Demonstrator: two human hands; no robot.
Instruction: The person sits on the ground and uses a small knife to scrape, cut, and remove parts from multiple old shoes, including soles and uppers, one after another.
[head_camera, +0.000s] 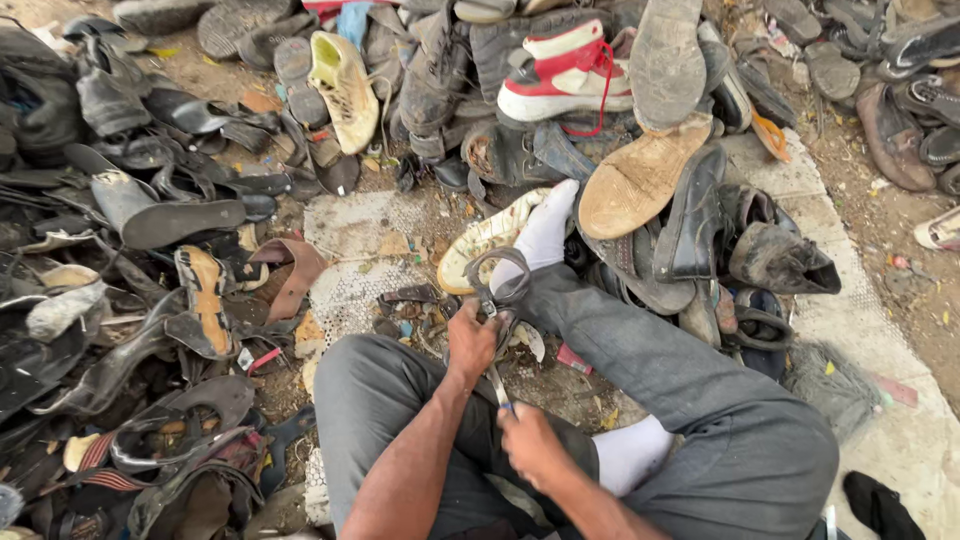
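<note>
I sit on the ground with my grey-trousered legs (640, 360) and white socks stretched toward a heap of old shoes. My left hand (470, 342) grips the lower end of a dark grey looped strap (500, 272) that curls up over my shin. My right hand (527, 442), closer to my body, is closed on the handle end of a thin metal tool (496, 382). The tool runs up to the strap just beside my left hand. What kind of tool it is cannot be made out.
Worn shoes, sandals and loose soles lie piled all around: black sandals (150, 215) at left, a red and white sneaker (565, 72) and a tan sole (640, 175) ahead. A pale woven mat (350, 240) shows beneath. Dirt ground (890, 230) lies at right.
</note>
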